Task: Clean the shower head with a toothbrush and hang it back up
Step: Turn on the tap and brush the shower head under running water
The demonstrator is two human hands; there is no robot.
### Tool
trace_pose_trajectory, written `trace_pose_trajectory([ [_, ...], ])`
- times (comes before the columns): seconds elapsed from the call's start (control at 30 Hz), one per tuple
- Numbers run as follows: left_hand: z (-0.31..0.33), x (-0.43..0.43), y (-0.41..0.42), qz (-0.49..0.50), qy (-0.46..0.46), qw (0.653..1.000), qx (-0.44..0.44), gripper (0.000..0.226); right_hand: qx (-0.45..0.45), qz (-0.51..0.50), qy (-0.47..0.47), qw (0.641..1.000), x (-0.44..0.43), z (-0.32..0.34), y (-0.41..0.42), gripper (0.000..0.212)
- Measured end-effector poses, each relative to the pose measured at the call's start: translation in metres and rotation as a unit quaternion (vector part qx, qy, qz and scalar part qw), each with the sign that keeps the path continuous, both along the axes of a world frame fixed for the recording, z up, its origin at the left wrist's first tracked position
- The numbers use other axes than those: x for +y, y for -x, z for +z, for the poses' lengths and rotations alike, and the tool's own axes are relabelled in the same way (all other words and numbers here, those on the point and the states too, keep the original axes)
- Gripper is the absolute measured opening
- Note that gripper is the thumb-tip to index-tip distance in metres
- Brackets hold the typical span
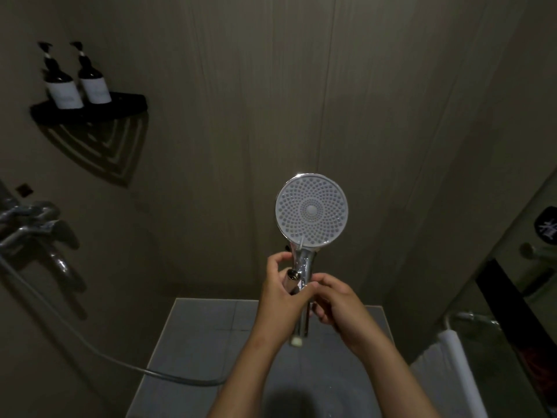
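Note:
The chrome shower head (311,210) is upright at the centre, its round white nozzle face turned toward me. My right hand (337,303) grips its chrome handle (302,327) from the right; the handle's lower end shows a pale open tip. My left hand (278,292) is curled beside the handle on the left and holds the metal threaded end of the hose (293,275), which appears detached from the handle. The grey hose (90,346) runs from the left wall down and behind my left forearm. No toothbrush is visible.
A chrome mixer tap (36,227) juts from the left wall. Two dark pump bottles (77,82) stand on a black corner shelf (120,101) at the upper left. A white towel (458,366) hangs on a rail at the lower right. Grey floor tiles (196,336) lie below.

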State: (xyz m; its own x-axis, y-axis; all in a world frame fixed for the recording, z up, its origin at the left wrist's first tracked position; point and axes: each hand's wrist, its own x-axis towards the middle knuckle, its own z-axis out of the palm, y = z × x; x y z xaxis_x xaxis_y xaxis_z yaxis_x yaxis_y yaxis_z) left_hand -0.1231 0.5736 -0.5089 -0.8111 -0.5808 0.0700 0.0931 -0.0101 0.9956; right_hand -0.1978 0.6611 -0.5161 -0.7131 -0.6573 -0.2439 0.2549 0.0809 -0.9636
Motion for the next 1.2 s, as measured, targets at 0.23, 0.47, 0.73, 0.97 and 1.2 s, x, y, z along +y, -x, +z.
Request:
trace_pose_trajectory([
  [0.23, 0.001, -0.001, 0.000, 0.007, -0.006, 1.000, 0.008, 0.048, -0.047, 0.004, 0.004, 0.999, -0.003, -0.001, -0.004, 0.025],
  [0.47, 0.000, -0.002, 0.002, 0.015, -0.022, 1.000, 0.005, 0.045, -0.076, 0.029, 0.021, 0.996, -0.009, 0.002, -0.003, 0.044],
  [0.73, -0.009, -0.004, 0.004, 0.020, 0.004, 1.000, -0.016, 0.038, -0.059, 0.071, -0.025, 0.995, -0.011, 0.010, 0.000, 0.035],
  [0.97, -0.014, -0.003, 0.004, 0.039, 0.051, 0.997, -0.034, 0.030, -0.053, 0.046, -0.009, 0.997, -0.013, 0.004, 0.000, 0.029],
  [1.2, -0.017, 0.004, 0.004, 0.064, 0.099, 0.992, -0.041, 0.020, -0.032, -0.009, 0.025, 0.999, -0.011, 0.005, 0.004, 0.021],
])
